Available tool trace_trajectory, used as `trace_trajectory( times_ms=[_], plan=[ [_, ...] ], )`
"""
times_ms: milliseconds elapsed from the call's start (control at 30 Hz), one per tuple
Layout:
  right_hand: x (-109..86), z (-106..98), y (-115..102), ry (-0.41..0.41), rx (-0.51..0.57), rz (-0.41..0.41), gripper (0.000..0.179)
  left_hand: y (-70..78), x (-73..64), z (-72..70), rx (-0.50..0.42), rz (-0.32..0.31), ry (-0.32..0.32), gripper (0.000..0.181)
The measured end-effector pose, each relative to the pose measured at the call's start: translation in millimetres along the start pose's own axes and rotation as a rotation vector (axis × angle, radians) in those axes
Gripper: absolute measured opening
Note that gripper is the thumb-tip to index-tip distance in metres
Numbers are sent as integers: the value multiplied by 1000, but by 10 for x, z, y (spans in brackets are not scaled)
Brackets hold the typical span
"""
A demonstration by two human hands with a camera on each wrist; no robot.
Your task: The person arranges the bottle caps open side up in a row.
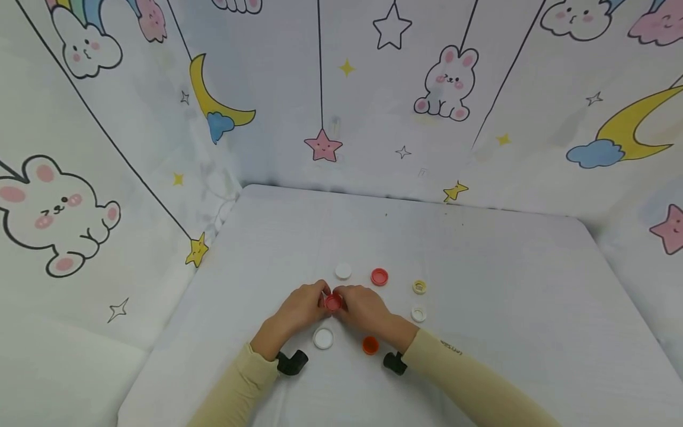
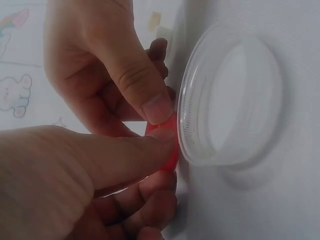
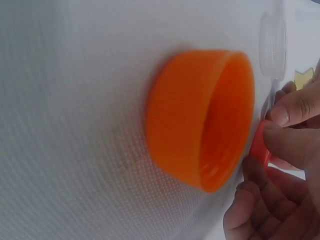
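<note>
Both hands meet over the table in the head view, around a small red bottle cap (image 1: 332, 302). My left hand (image 1: 300, 303) grips the cap's left side between thumb and fingers. From the right, my right hand (image 1: 365, 308) pinches the same cap. In the left wrist view both thumbs press on the red cap (image 2: 170, 150), with fingers partly hiding it. A translucent white cap (image 2: 235, 100) lies close by the left hand. An orange cap (image 3: 185, 120), its hollow side showing, sits near the right wrist.
Beyond the hands lie a white cap (image 1: 343, 271) and another red cap (image 1: 379, 276). To the right are a yellow cap (image 1: 419, 287) and a small white ring-like cap (image 1: 418, 314). A white cloth covers the table (image 1: 507, 332); a cartoon-printed wall (image 1: 363, 107) rises behind it.
</note>
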State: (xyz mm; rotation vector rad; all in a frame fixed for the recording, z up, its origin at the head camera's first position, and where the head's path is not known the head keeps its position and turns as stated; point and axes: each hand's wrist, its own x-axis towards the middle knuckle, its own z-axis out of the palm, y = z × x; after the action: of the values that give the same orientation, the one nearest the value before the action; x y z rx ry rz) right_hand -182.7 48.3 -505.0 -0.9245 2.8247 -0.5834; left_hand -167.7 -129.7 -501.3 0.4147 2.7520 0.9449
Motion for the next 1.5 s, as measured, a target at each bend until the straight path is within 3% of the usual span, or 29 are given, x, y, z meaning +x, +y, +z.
trace_trajectory(
  times_ms=[233, 433, 600, 900, 1233, 1500],
  plan=[
    [-22, -56, -41, -30, 12, 34, 34, 36, -22, -51, -20, -38, -59, 35],
    [-24, -188, -18, -63, 48, 139, 44, 64, 20, -188, 53, -85, -107, 41],
    [21, -255, 104, -22, 61, 202, 46, 56, 185, -244, 81, -81, -55, 37],
    [198, -336, 222, 18, 42, 243, 46, -12, 531, -115, 115, -90, 59, 43],
    [365, -254, 277, -37, -23, 305, 47, 48, 650, -26, 263, -4, 57, 48],
    [384, -207, 276, -21, -50, 259, 40, 68, 675, 1, 261, 3, 67, 42]
  ],
)
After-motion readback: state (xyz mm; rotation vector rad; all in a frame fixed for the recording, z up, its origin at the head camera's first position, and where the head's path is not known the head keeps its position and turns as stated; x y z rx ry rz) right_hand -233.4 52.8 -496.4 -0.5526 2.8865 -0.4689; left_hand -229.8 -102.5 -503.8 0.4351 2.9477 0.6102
